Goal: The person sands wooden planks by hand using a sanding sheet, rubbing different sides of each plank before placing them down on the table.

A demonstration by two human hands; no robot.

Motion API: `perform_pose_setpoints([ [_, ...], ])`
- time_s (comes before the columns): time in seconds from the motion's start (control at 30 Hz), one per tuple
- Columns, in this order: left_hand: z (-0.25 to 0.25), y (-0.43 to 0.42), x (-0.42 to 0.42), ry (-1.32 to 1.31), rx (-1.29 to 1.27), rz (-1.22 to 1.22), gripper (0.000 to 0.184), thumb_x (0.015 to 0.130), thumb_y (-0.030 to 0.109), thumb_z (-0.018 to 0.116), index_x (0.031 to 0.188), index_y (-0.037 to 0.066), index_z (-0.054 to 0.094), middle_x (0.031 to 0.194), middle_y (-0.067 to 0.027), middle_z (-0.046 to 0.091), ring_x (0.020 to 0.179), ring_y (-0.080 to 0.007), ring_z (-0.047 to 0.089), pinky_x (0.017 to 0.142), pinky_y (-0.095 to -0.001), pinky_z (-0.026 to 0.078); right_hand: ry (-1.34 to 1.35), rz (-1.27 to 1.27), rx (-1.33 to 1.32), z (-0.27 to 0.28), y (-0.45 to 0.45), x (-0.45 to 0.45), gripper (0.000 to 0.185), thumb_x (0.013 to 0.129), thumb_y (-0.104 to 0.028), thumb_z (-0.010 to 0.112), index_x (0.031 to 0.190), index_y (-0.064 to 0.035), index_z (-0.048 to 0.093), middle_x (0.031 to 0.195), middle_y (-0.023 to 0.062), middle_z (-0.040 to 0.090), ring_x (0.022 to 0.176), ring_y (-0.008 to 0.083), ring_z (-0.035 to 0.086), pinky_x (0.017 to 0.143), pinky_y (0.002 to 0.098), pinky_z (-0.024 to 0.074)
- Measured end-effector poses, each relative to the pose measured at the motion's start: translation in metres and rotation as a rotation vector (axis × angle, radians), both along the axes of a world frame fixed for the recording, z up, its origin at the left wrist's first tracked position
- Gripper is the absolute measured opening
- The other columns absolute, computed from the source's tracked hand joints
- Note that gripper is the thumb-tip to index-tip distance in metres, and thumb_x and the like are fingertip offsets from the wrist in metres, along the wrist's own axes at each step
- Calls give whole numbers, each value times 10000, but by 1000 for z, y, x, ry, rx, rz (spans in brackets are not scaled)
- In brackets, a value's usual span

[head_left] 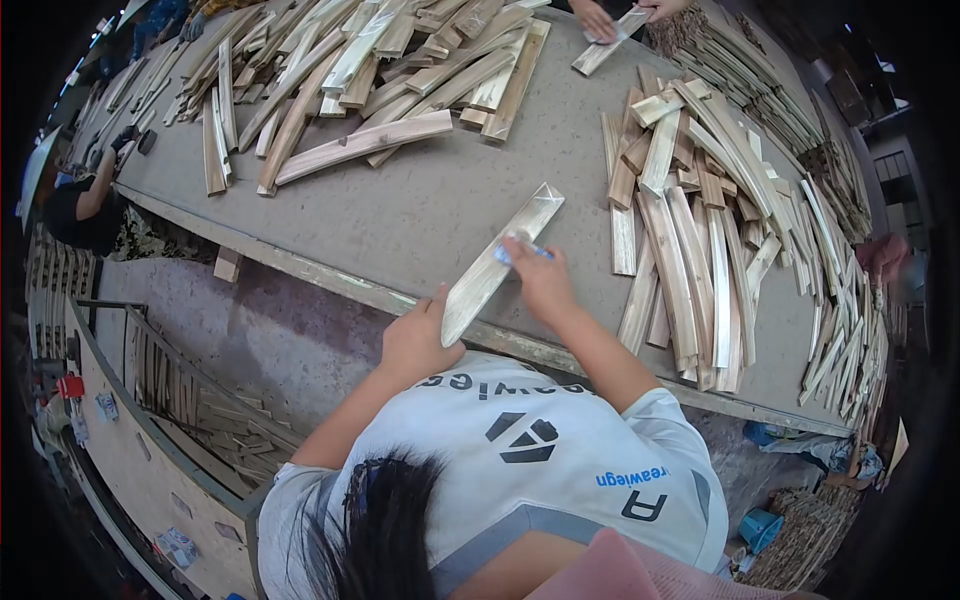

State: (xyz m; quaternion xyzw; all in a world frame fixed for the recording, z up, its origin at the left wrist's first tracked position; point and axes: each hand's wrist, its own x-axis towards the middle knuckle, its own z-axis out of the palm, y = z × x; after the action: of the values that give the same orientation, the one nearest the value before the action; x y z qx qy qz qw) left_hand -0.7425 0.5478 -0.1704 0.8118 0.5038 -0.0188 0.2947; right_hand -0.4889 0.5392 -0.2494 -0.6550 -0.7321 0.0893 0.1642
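A pale wooden slat (504, 262) lies slantwise before me, its near end over the table's front edge. My left hand (420, 335) grips that near end, fingers on one side and thumb on the other. Against the slat's upper face, my right hand (543, 283) presses a small folded piece of blue-and-white sandpaper (503, 254), partly hidden under the fingers.
A heap of wooden slats (350, 90) covers the table's far left. Another pile of slats (690, 230) sits to the right. Across the table (400, 230), another person's hands (598, 22) hold a slat. A co-worker's arm (98, 190) reaches in at left.
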Motion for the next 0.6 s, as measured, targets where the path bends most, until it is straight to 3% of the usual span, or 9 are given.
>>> perform_pose_setpoints([
  [0.1, 8, 2, 1, -23, 7, -6, 915, 685, 320, 744, 1490, 28, 420, 1072, -208, 644, 917, -370, 687, 796, -448, 565, 15, 128, 13, 0, -1, 2, 650, 859, 25, 518, 1491, -107, 442, 1361, 137, 622, 1172, 254, 640, 1067, 465, 360],
  [0.2, 12, 0, 3, -6, -17, -6, 896, 706, 314, 736, 1480, -5, 416, 1085, -196, 637, 945, -347, 682, 818, -435, 561, 32, -77, 37, -12, 11, 22, 641, 859, 27, 515, 1480, -120, 456, 1338, 142, 636, 1164, 257, 644, 1076, 469, 360],
  [0.4, 14, 2, 2, -63, -7, -1, 884, 700, 302, 731, 1469, -16, 432, 1074, -198, 635, 939, -351, 678, 812, -432, 560, 84, 149, 69, -5, -6, 13, 629, 842, 46, 521, 1452, -104, 482, 1333, 142, 641, 1159, 258, 647, 1029, 496, 382],
  [0.47, 14, 1, 4, -90, 0, 15, 884, 698, 295, 730, 1470, -15, 432, 1075, -195, 635, 937, -351, 677, 814, -432, 559, 35, -130, 56, -16, 16, 37, 643, 845, 49, 511, 1467, -112, 474, 1337, 135, 642, 1161, 256, 648, 1022, 499, 392],
  [0.5, 16, 3, 6, -97, 9, 18, 884, 698, 295, 730, 1470, -15, 432, 1075, -195, 635, 937, -351, 677, 814, -432, 559, 29, -126, 66, -14, 13, 32, 643, 845, 49, 511, 1467, -112, 474, 1337, 135, 642, 1161, 256, 648, 1022, 499, 392],
  [0.6, 17, 3, 6, -76, -14, 16, 880, 694, 287, 731, 1467, -15, 437, 1077, -193, 634, 939, -350, 676, 817, -429, 558, 112, 195, 148, 2, -12, 1, 621, 860, 44, 492, 1463, -104, 475, 1349, 130, 639, 1197, 254, 636, 1017, 492, 399],
])
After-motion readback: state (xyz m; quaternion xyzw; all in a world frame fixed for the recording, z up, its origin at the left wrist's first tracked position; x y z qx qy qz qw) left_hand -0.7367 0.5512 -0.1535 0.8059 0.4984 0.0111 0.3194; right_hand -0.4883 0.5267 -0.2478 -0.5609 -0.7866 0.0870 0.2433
